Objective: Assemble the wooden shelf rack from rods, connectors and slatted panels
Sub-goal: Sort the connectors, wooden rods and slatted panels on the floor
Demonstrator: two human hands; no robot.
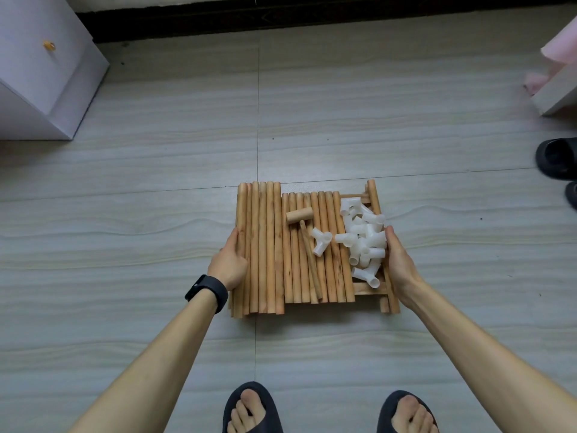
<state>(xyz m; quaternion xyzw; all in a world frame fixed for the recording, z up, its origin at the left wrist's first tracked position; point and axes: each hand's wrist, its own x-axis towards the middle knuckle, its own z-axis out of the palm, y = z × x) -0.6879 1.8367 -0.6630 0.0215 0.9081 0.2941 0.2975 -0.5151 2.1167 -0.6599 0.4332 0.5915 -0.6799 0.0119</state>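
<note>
Head view: left hand point(229, 260) and right hand point(399, 260) lie against opposite edges of the slatted panels point(373, 198), mostly buried under rods point(265, 245) and connectors point(365, 242); fingers hidden, grip unclear.

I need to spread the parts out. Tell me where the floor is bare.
Bare floor beyond the rod stack up to the dark baseboard, and left of it, short of the white cabinet. Crowded: far right, by the black slippers.
</note>
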